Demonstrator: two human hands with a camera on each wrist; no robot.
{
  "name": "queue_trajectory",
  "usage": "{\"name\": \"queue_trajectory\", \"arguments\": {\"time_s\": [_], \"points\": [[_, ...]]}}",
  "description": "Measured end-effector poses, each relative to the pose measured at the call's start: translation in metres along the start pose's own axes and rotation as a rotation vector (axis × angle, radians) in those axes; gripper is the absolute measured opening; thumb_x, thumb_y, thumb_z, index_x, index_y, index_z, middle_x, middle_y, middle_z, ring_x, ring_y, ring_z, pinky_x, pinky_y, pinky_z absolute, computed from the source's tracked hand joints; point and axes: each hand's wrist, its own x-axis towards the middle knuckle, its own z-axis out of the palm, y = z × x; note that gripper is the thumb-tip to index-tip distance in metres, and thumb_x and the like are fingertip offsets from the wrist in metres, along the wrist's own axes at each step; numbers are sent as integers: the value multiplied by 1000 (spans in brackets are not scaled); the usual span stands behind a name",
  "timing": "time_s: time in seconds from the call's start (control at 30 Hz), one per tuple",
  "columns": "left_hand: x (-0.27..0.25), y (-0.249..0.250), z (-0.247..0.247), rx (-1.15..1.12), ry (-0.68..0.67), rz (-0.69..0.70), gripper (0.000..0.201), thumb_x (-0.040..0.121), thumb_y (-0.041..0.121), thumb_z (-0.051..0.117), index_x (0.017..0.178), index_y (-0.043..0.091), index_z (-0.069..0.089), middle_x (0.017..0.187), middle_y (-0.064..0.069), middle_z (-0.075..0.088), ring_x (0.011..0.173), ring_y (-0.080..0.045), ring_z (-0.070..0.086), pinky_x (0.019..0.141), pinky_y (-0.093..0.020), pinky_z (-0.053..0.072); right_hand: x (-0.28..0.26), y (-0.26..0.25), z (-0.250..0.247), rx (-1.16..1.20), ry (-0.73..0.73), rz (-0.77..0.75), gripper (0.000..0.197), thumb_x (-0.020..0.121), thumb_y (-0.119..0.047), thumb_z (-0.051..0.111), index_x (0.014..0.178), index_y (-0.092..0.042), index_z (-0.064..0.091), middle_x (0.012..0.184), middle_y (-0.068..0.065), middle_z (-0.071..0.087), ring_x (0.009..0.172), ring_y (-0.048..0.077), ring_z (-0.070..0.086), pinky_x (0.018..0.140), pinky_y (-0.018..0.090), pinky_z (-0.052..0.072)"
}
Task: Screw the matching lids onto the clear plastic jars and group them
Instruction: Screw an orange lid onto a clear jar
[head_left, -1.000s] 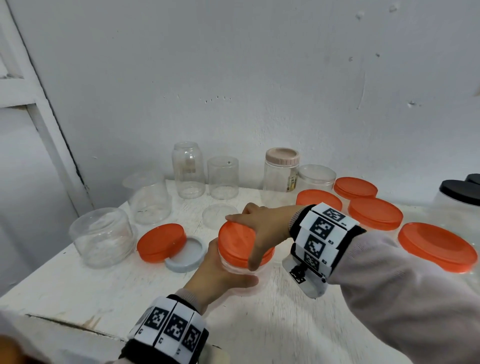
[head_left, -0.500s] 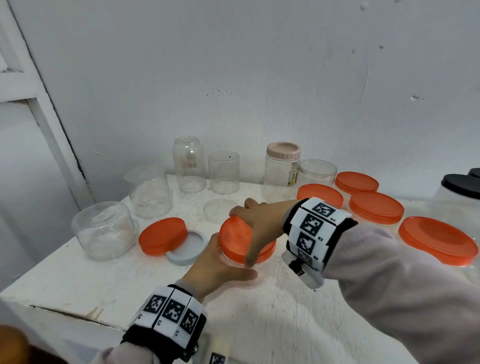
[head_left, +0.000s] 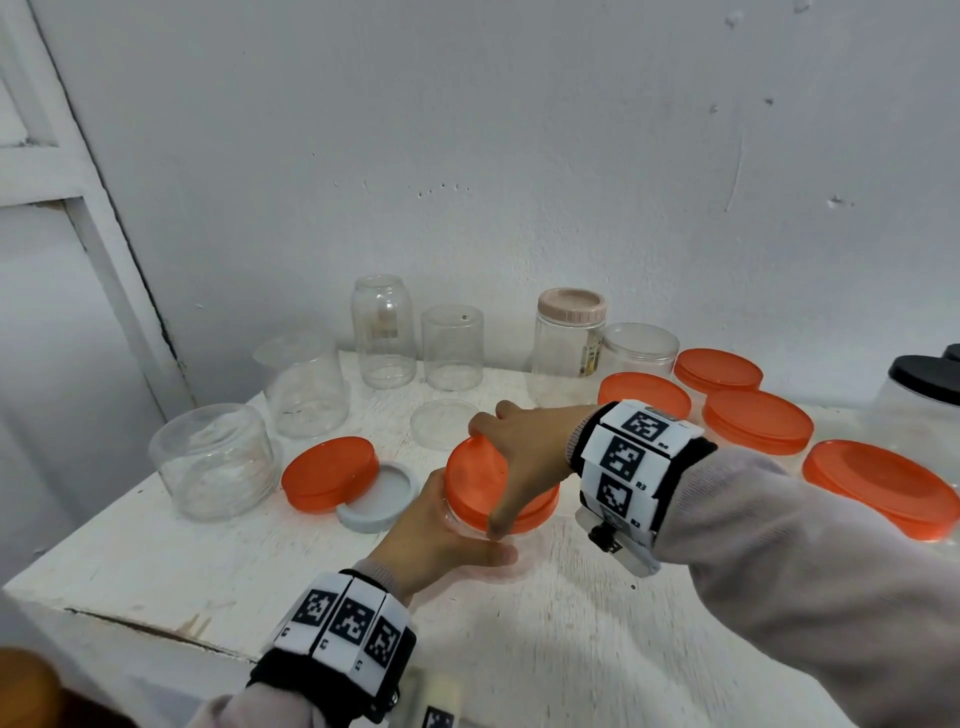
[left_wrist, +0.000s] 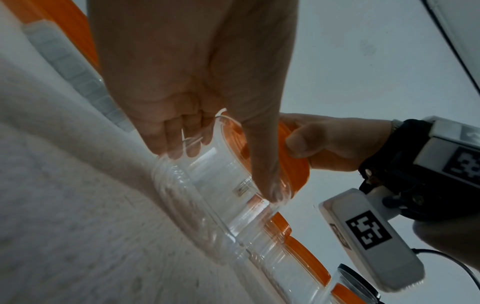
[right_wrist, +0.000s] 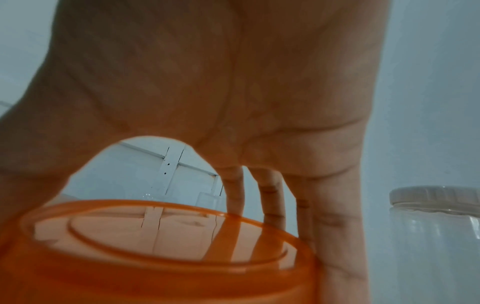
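Observation:
A short clear jar (left_wrist: 221, 185) stands near the middle of the white table (head_left: 571, 649), and my left hand (head_left: 441, 535) grips its wall from the near side. On the jar sits an orange lid (head_left: 475, 480), (right_wrist: 161, 246). My right hand (head_left: 524, 447) reaches over from the right and grips that lid, thumb on its near rim and fingers curled over the far rim. A loose orange lid (head_left: 330, 473) leans on a pale grey lid (head_left: 382, 499) just left of the jar.
Open clear jars stand at the left (head_left: 213, 462) and along the back wall (head_left: 384, 332). A jar with a pink lid (head_left: 571, 332) is at the back. Several orange-lidded jars (head_left: 756, 421) and a black-lidded one (head_left: 924, 379) crowd the right side. The table's front-left edge is close.
The right hand has turned on the orange lid, its thumb sweeping nearer along the rim. The left hand still holds the jar in the same spot.

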Motion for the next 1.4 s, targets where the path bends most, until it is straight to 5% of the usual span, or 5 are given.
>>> {"name": "queue_trajectory", "arguments": {"time_s": [0.5, 0.73, 0.93, 1.17, 1.4], "points": [[1, -3, 1, -29, -1, 19, 108, 43, 24, 92, 136, 25, 37, 123, 7, 60, 111, -9, 58, 91, -29, 50, -5, 1, 0, 99, -11, 47, 109, 59, -82, 63, 144, -30, 20, 138, -1, 35, 62, 6, 42, 76, 39, 45], [3, -3, 1, -9, -6, 10, 110, 42, 29, 91, 136, 26, 33, 123, 10, 56, 110, -6, 55, 86, -23, 46, -7, -1, -9, 43, -77, 24, 107, 62, -71, 71, 147, -48, 8, 150, -6, 22, 132, 28, 37, 100, 51, 40], [3, -4, 2, 13, 7, 14, 102, 44, 27, 92, 130, 30, 39, 117, 12, 59, 104, -1, 57, 83, -21, 47, -7, -4, -2, 76, -18, 82, 105, 61, -87, 55, 146, -39, 19, 144, -1, 31, 60, 11, 41, 89, 47, 47], [1, 1, 4, 37, 10, 15, 113, 38, 32, 89, 136, 24, 33, 127, 6, 55, 116, -14, 54, 101, -39, 46, -7, -1, -7, 71, -60, -17, 100, 67, -64, 72, 146, -48, 12, 149, -6, 22, 133, 27, 35, 97, 47, 41], [0, 2, 3, 29, 2, 32, 83, 48, 22, 90, 114, 37, 42, 108, 16, 61, 96, 5, 58, 78, -16, 47, -7, -6, 0, 53, 12, 73, 101, 65, -86, 52, 147, -36, 21, 144, 0, 30, 63, 13, 42, 84, 45, 47]]}}
